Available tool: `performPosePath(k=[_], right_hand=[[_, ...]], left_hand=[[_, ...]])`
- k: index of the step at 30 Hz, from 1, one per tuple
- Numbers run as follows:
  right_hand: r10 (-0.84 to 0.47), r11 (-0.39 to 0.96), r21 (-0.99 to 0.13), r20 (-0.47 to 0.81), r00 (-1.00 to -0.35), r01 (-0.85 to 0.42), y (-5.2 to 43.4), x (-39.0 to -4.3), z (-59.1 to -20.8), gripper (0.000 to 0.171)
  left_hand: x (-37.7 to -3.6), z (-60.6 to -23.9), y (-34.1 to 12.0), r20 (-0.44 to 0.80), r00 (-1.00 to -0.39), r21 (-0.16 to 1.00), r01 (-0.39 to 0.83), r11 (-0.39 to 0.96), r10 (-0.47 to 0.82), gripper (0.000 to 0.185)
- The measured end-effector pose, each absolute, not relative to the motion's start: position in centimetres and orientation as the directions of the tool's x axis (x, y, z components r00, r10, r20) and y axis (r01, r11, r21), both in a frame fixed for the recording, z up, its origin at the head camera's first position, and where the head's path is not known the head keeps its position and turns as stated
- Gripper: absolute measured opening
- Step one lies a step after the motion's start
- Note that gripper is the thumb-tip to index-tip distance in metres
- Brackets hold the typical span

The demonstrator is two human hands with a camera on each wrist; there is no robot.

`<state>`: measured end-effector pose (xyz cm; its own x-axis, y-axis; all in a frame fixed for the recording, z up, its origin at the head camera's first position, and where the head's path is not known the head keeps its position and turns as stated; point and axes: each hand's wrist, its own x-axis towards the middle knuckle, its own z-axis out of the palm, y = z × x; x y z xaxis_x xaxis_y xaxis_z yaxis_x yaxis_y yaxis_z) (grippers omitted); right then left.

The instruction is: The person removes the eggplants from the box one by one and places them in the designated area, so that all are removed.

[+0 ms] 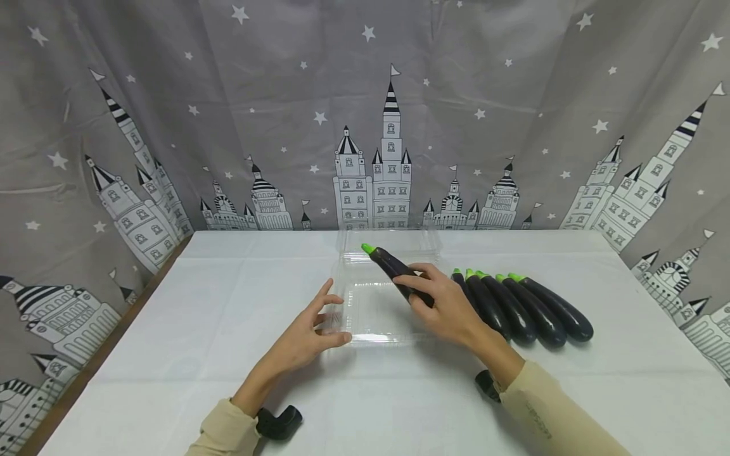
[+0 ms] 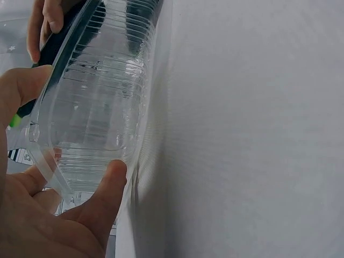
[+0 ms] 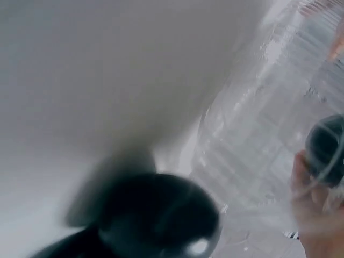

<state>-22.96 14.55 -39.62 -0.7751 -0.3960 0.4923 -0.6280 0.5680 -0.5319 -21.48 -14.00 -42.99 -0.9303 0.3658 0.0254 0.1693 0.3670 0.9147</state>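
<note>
A dark purple eggplant [image 1: 390, 265] with a bright green stem slants above the clear plastic container [image 1: 371, 311], stem end up and to the left. My right hand [image 1: 441, 303] grips it around its thicker end. Fingers spread, my left hand [image 1: 312, 329] touches the container's left side, with the thumb by the near left corner. In the left wrist view, that thumb [image 2: 110, 185] lies against the container's ribbed outer wall [image 2: 97, 123]. The container's lid [image 1: 393, 242] is folded back at the far side. In the right wrist view, the held eggplant [image 3: 327, 149] shows only partly.
Several more eggplants [image 1: 516, 310] lie side by side on the white table [image 1: 239, 278], right of the container, green ends away from me. Dark rounded wrist pieces [image 1: 279, 423] are by both sleeves. A grey castle-print curtain [image 1: 274, 95] hangs behind the table.
</note>
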Motion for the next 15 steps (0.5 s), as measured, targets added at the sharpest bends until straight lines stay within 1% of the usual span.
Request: performPosePath(k=[7, 15], right_hand=[[-0.377, 0.606, -0.517, 0.483, -0.79, -0.605, 16.7, -22.2, -39.2, 0.039], [-0.383, 0.643, -0.472, 0.484, -0.787, -0.603, 19.2, -21.5, -39.0, 0.039]], left_hand=[[-21.5, -43.0, -14.1, 0.026, -0.926, 0.913, 0.176, 0.368, 0.378, 0.059], [-21.6, -43.1, -14.1, 0.034, -0.922, 0.911, 0.187, 0.368, 0.385, 0.062]])
